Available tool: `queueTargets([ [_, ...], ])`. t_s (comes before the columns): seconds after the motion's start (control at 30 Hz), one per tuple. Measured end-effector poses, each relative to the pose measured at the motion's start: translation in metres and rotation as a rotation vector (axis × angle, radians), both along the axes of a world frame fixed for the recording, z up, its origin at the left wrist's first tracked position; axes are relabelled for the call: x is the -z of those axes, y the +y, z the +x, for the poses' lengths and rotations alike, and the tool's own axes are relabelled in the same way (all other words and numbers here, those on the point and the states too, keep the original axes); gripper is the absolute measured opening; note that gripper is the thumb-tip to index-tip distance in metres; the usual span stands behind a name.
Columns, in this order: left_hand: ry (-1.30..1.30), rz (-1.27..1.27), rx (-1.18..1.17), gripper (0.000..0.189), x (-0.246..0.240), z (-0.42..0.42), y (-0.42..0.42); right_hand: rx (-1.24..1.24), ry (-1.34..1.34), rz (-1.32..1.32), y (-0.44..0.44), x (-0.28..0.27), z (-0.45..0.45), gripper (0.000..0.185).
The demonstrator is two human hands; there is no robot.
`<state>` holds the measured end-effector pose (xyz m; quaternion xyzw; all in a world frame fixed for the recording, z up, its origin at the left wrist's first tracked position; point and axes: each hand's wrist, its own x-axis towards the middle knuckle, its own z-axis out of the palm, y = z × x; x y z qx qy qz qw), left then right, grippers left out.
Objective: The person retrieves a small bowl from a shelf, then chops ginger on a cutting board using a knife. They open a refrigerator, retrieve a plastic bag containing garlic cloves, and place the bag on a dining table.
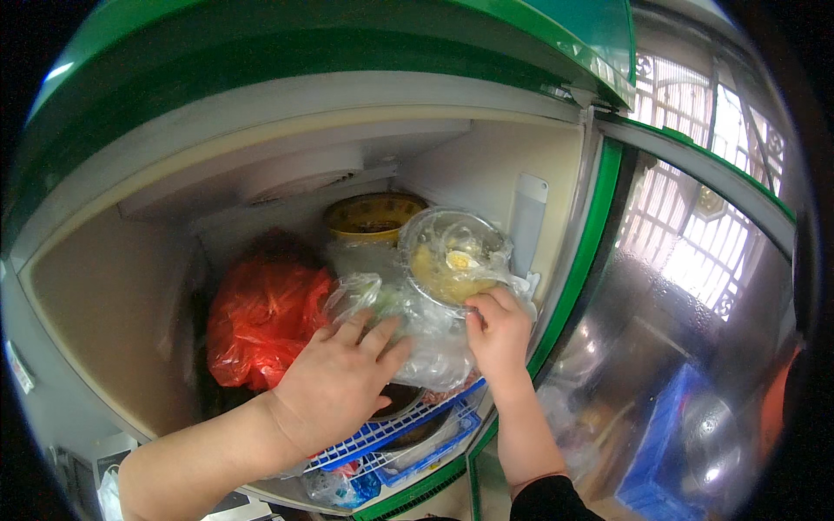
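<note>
My left hand (345,371), fingers spread, lies over the lower left of a clear plastic bag (433,352) inside an upright fridge. The bag holds something pale green. My right hand (500,331) pinches the near rim of a round bowl (427,260) covered in clear film, with yellowish food and a cut boiled egg (460,260) visible. The bowl tilts towards me. Left of the bag sits a red plastic bag (267,325), its contents hidden. Behind stands a yellow-brown bowl (374,215) with something dark in it.
Below are blue wire shelves (384,439) bearing more bowls and bags, including a blue bag (365,490). On the right stands the green-framed glass door (658,338), swung out. A grey-white strip (529,221) is fixed to the inner right wall.
</note>
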<state>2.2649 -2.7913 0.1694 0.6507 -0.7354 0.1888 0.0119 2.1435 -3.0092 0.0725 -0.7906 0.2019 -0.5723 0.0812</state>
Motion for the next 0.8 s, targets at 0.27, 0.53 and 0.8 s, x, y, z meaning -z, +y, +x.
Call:
queueTargets([
  [0.27, 0.013, 0.073, -0.019, 0.066, 0.003, -0.002, 0.004, 0.051, -0.134, -0.108, 0.001, 0.01, -0.002, 0.02],
  [0.53, 0.06, -0.065, 0.03, 0.051, 0.014, -0.001, 0.006, 0.094, 0.092, 0.041, 0.003, -0.017, -0.004, 0.031],
  [0.8, -0.049, -0.138, -0.213, 0.068, -0.007, 0.016, 0.045, 0.133, 0.111, -0.006, -0.006, -0.043, 0.002, 0.032],
])
